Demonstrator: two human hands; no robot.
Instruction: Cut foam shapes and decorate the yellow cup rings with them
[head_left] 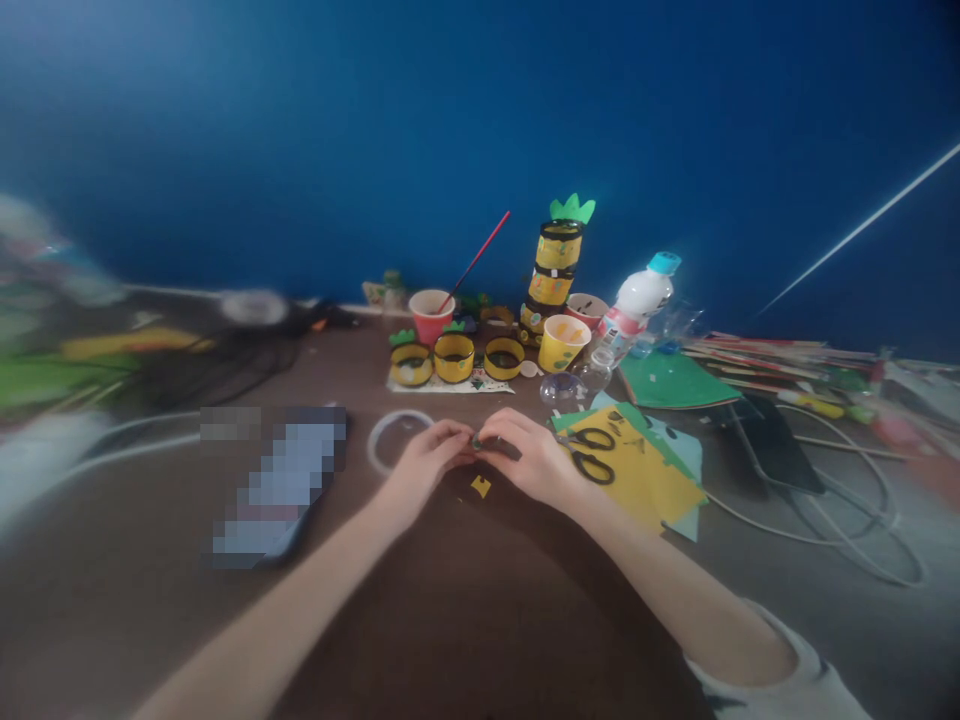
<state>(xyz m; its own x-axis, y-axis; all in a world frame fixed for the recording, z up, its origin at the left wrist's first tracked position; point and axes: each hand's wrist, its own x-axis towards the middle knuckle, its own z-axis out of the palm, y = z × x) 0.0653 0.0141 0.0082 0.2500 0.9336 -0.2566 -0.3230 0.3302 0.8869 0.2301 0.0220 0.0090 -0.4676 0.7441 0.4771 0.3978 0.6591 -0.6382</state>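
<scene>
My left hand [433, 452] and my right hand [529, 458] meet over the middle of the dark table, fingertips pinched together. Between them shows a small dark-green piece [476, 441], mostly covered by the fingers; its exact kind I cannot make out. Just below the fingertips lies a small yellow paper scrap [481, 486] with a notch cut in it. Beside my right hand, black-handled scissors [594, 455] rest on a yellow sheet [637, 480] with green and pale-blue sheets under it. A clear roll of tape [373, 440] lies behind my left hand.
Behind the hands stand three yellow rings [454, 358], a stacked yellow tower [555, 270] with a green paper crown, a red cup [432, 318] with a brush, a yellow cup [564, 343] and a bottle [637, 305]. A phone [289, 490] lies left; a cable [892, 500] loops at right.
</scene>
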